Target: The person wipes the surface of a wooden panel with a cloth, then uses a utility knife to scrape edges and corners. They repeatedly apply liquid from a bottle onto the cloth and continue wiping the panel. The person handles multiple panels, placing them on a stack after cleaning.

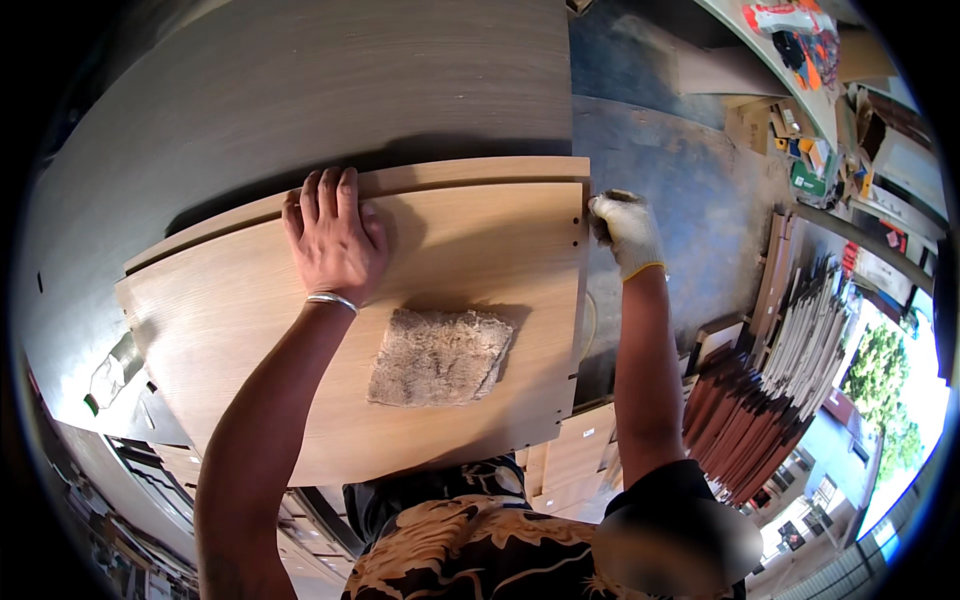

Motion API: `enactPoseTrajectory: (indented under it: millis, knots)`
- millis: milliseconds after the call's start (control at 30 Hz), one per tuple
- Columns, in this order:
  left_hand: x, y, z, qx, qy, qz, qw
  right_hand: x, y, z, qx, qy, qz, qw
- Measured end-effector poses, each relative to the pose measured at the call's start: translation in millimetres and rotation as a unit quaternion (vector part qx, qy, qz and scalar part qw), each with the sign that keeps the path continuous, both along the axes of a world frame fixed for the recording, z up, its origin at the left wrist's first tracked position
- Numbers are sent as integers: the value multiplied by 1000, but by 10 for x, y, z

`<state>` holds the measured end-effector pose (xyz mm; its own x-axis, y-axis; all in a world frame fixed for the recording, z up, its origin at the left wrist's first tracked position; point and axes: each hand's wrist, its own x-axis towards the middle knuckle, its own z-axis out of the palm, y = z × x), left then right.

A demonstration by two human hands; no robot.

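A light wood-grain panel [250, 360] lies on the worktable in front of me, with small dark holes near its right edge. A second wooden strip or board [490, 170] shows along its far edge. My left hand [340, 235], bare with a silver bracelet at the wrist, rests flat on the panel, its fingertips reaching the far edge. Just off the panel's right edge, my right hand [628, 232] wears a white knit glove, its fingers curled closed; what they hold, if anything, is hidden. A fuzzy beige-grey cloth [440, 358] lies on the panel between my arms.
The grey worktable [350, 80] extends beyond the panel. A clear plastic piece [115, 370] lies at its left. At right stand stacked brown and pale strips [770, 390], and a shelf [815, 90] with bags and boxes. More wooden panels [575, 455] stand below the near edge.
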<state>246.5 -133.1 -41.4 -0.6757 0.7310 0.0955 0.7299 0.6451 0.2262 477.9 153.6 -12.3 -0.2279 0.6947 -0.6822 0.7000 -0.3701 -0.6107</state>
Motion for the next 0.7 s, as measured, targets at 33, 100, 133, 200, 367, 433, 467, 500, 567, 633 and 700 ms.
enactPoseTrajectory:
  millis: [33,100,133,200,367,433,467,500,567,633,700]
  knots:
    - [10,8,-2,5,3,1,1000,-15,19,43,-5,-5,2,1000]
    - [14,10,-3,12,9,4,1000,-35,65,47,-5,-16,15,1000]
    - [25,12,6,15,12,4,1000,-64,90,33,-1,-21,24,999]
    - [27,34,12,5,9,4,1000,-87,115,20,12,-7,14,1000]
    - [0,12,-7,11,32,2,999,21,115,-32,45,76,-83,993]
    - [6,17,-33,3,35,1,999,155,14,-119,49,79,-85,992]
    - [13,26,-25,8,25,2,1000,204,-42,-156,35,94,-91,991]
    - [18,33,-15,12,16,2,1000,244,-85,-191,22,109,-96,989]
    - [11,4,-13,7,20,5,1000,244,-153,-146,5,116,-88,989]
    - [20,5,-36,-5,43,4,999,261,-185,-143,18,116,-81,990]
    - [35,-8,-42,-5,38,7,999,248,-178,-163,27,111,-78,990]
